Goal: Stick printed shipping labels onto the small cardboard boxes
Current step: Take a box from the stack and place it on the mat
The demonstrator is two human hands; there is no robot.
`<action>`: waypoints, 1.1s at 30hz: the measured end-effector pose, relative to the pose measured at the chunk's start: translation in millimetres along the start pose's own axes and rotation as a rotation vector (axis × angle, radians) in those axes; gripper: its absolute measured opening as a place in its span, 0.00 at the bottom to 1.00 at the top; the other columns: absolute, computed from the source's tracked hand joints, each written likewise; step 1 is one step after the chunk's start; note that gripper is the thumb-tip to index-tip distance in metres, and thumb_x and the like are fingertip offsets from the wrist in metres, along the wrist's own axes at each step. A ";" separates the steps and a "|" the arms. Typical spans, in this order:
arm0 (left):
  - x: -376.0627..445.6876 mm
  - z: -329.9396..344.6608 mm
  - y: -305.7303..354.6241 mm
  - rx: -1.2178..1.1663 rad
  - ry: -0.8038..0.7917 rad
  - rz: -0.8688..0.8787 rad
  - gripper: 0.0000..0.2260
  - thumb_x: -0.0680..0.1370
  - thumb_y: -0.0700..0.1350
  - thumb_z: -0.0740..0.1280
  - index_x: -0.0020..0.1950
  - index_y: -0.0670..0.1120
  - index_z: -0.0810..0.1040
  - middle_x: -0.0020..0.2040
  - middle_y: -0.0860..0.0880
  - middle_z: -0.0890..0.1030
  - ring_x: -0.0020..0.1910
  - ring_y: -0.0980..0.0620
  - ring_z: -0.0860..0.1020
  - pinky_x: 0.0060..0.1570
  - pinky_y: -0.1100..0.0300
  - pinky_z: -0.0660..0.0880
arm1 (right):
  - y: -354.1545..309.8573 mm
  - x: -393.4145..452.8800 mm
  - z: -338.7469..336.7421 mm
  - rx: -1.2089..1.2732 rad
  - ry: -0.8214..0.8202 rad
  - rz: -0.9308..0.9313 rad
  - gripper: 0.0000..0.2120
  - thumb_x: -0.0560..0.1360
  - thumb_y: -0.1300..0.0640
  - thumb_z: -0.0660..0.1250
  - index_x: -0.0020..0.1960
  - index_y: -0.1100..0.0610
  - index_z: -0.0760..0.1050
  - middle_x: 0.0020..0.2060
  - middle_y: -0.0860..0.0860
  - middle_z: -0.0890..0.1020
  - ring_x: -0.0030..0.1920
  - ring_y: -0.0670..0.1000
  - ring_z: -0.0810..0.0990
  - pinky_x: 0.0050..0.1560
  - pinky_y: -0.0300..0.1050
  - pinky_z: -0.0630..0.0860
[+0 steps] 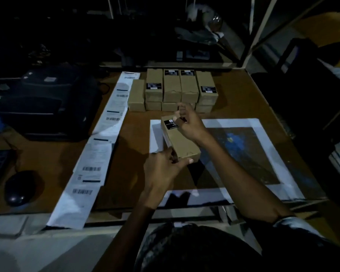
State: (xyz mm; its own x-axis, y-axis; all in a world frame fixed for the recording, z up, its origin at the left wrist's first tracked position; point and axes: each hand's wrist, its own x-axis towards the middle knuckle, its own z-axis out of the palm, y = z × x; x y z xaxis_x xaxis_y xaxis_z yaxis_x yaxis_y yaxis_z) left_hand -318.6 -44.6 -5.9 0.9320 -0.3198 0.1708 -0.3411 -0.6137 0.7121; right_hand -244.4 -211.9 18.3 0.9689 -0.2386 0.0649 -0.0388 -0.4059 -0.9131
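Head view, dim light: a small cardboard box (182, 140) lies at the middle of the brown tabletop (133, 173), partly over a white-bordered mat (263, 146). The left hand (161, 169) has its grip around the box's near end — thumb curled under the corner. The right hand (190, 124) is at the far end beside a black sticker (171, 123); its fingers are loosely curled, so its grip cannot be told. Behind stand stacked cardboard boxes (173, 89). A strip of printed shipping labels (98, 152) runs along the left — beside a printer (41, 107) and a mouse (20, 188).
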 end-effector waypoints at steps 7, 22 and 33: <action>-38.3 57.9 44.9 0.122 -0.025 -0.141 0.23 0.69 0.66 0.74 0.35 0.46 0.81 0.29 0.56 0.79 0.28 0.59 0.74 0.24 0.69 0.62 | 51.5 -38.9 -23.6 -0.023 -0.136 0.025 0.21 0.80 0.67 0.64 0.71 0.57 0.69 0.57 0.55 0.76 0.53 0.55 0.79 0.44 0.46 0.77; 18.3 21.1 8.9 -0.023 0.108 -0.153 0.08 0.81 0.38 0.66 0.59 0.42 0.78 0.49 0.48 0.81 0.44 0.62 0.78 0.43 0.73 0.72 | 55.0 -147.3 -79.5 -0.124 -0.190 0.281 0.43 0.71 0.42 0.77 0.77 0.56 0.60 0.69 0.54 0.72 0.65 0.53 0.73 0.56 0.44 0.73; 42.0 56.6 -16.6 -0.222 -0.022 -0.222 0.13 0.79 0.51 0.68 0.47 0.42 0.83 0.46 0.44 0.85 0.46 0.46 0.84 0.46 0.49 0.81 | 58.1 -114.5 -113.7 -0.182 -0.215 0.335 0.41 0.65 0.69 0.80 0.74 0.60 0.67 0.69 0.55 0.74 0.70 0.55 0.71 0.67 0.44 0.69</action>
State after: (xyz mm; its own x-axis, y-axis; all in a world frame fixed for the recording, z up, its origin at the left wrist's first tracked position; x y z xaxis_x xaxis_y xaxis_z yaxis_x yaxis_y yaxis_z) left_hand -280.7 -88.7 -49.1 0.9769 -0.2129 -0.0183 -0.0924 -0.4984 0.8620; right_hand -385.4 -308.5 3.6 0.9236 -0.2025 -0.3256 -0.3834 -0.4907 -0.7824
